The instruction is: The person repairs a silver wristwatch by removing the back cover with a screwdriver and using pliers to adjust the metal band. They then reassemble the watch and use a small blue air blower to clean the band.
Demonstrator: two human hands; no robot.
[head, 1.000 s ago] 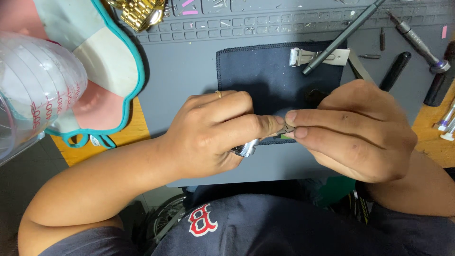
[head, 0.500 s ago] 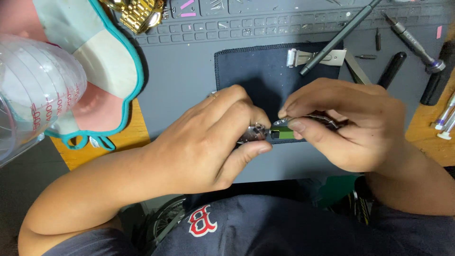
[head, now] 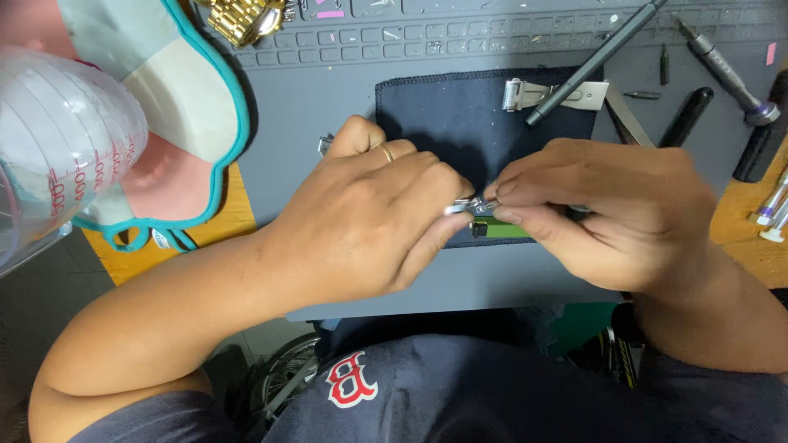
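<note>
So the landmark here is the dark navy cloth pad [head: 460, 111] on the grey silicone work mat [head: 328, 90]. Far left of the pad sits a clear plastic measuring jug with red markings [head: 57, 139], next to a teal-edged pink and cream cloth [head: 176, 90]. A gold metal watch [head: 242, 16] lies up-left of the pad. Right of it: a long black screwdriver [head: 595, 57], a black pen-shaped tool [head: 685, 115] and a silver-tipped driver [head: 726, 70].

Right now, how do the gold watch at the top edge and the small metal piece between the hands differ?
The gold watch lies untouched on the grey mat; the small metal piece is pinched between the left hand and right hand, above the dark cloth. The watch is gold and mostly visible; the piece is silvery and largely hidden by fingers. Both look like shiny metal.
</note>
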